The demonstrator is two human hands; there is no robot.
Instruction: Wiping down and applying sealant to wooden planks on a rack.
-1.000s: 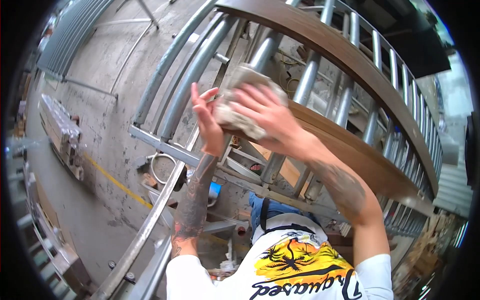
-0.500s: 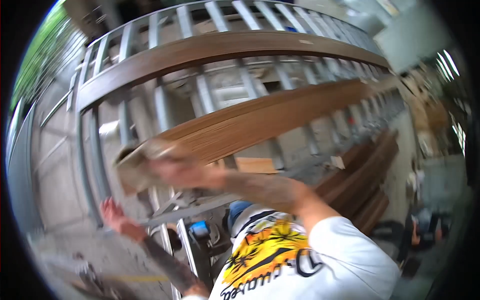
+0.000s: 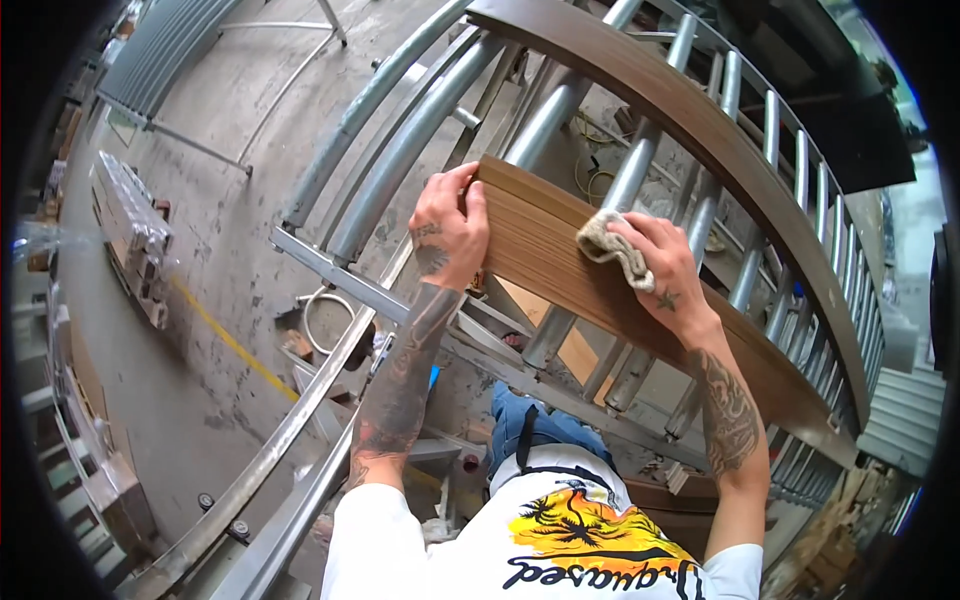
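A brown wood-grain plank (image 3: 537,238) lies across the metal rollers in front of me. My left hand (image 3: 447,232) is closed on the plank's near-left end, thumb on top and fingers around the edge. In my right hand (image 3: 668,268) is a bunched beige cloth (image 3: 612,246), pressed onto the plank's upper face a short way from that end. Part of the cloth is hidden under my fingers.
A second, darker brown plank (image 3: 690,115) rests on the rollers (image 3: 548,122) beyond the first. The roller frame's metal corner (image 3: 330,268) juts out at the left. A wrapped stack (image 3: 135,235) stands on the floor farther left, near a yellow line (image 3: 235,335).
My left hand was open and apart from the plank; now it grips the end. The right hand with the cloth has moved from off the plank's end onto its face. My view has turned.
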